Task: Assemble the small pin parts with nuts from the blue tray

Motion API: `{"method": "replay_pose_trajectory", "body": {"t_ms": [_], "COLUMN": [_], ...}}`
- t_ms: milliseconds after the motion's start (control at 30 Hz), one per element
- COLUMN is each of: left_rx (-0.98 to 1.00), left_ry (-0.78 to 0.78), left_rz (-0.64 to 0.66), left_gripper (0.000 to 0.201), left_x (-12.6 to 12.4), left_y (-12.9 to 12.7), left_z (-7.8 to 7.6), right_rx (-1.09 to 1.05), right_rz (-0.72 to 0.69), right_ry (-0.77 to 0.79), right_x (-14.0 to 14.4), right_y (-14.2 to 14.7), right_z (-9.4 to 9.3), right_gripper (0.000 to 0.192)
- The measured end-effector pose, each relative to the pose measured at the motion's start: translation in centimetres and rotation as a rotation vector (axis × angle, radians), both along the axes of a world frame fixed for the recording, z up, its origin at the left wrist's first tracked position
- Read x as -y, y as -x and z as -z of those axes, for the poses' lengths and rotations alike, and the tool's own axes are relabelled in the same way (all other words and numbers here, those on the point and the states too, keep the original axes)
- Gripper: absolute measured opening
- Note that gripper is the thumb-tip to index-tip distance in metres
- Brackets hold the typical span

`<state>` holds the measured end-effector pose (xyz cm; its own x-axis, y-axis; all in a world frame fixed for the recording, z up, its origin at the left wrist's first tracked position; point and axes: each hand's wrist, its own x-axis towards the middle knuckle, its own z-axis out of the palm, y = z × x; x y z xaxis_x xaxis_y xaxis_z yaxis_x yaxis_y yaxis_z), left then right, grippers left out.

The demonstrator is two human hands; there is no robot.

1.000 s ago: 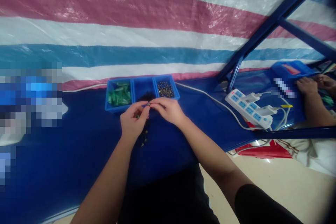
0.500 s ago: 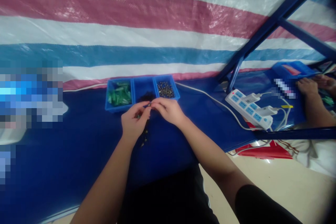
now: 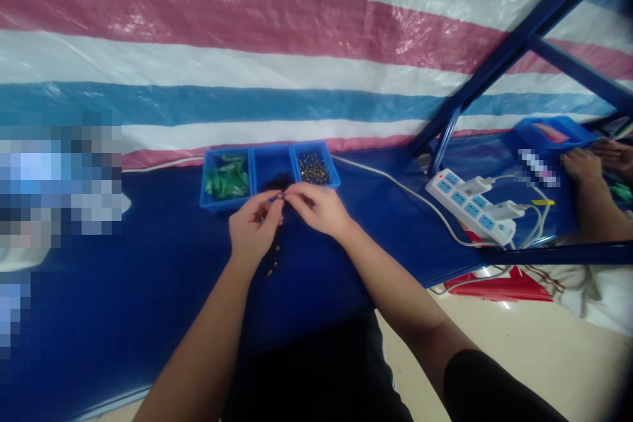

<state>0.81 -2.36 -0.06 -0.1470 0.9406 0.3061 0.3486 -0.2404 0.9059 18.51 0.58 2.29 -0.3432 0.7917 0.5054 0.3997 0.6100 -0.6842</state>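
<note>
Metal bit (image 3: pixel 279 196) pinched between left hand (image 3: pixel 253 232) and right hand (image 3: pixel 319 209) fingertips, just in front of blue tray (image 3: pixel 270 171) — best kept low over cloth (image 3: pixel 148 257), grip narrow and steady.

Two hands of the person at work: the left hand (image 3: pixel 253 229) and the right hand (image 3: pixel 318 207), fingertips meeting on one small part (image 3: pixel 279 196), too small to tell more.

One blue tray (image 3: pixel 252 175) of three compartments at the far edge of the blue tabletop (image 3: pixel 148 264). One compartment holds green pieces (image 3: pixel 226 179), one dark pieces (image 3: pixel 278 181), one small metal pieces (image 3: pixel 313 169); none of these heaps can be counted.

A few small pieces (image 3: pixel 271 258) lie loose on the tabletop near the left hand, too blurred to number.

One white power strip (image 3: pixel 469 206) toward the right edge, with two plugs in it.

One co-worker's hand (image 3: pixel 583 163) at the far right, beside one more blue tray (image 3: pixel 554 132).
</note>
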Motion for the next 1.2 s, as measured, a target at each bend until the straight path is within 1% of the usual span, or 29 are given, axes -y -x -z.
{"method": "replay_pose_trajectory", "body": {"t_ms": [167, 300, 633, 733, 900, 1000, 1200], "left_rx": [-0.006, -0.004, 0.027, 0.032, 0.014, -0.002, 0.020], "left_ry": [0.002, 0.002, 0.015, 0.022, 0.019, 0.011, 0.032], "left_rz": [-0.017, 0.003, 0.033, 0.036, 0.032, 0.038, 0.041], "left_gripper": [0.030, 0.030, 0.027, 0.027, 0.031, 0.029, 0.029], "left_x": [0.01, 0.04, -0.04, 0.01, 0.12, 0.11, 0.03], "left_y": [0.00, -0.04, 0.01, -0.06, -0.26, -0.26, -0.12], "left_z": [-0.01, -0.04, 0.26, 0.25, -0.14, -0.20, 0.14], "right_rx": [0.009, 0.018, 0.147, 0.128, 0.082, 0.047, -0.004], "right_rz": [-0.028, -0.048, -0.057, -0.062, -0.079, -0.097, -0.086], "right_ry": [0.044, 0.071, 0.067, 0.090, 0.184, 0.214, 0.177], "right_x": [0.07, 0.03, -0.03, -0.02, 0.15, 0.25, 0.29], "right_y": [-0.04, -0.13, -0.34, -0.37, -0.23, -0.14, -0.11], "right_z": [-0.30, -0.45, -0.47, -0.47, -0.36, -0.32, -0.49], "right_gripper": [0.028, 0.029, 0.031, 0.032, 0.032, 0.030, 0.031]}}
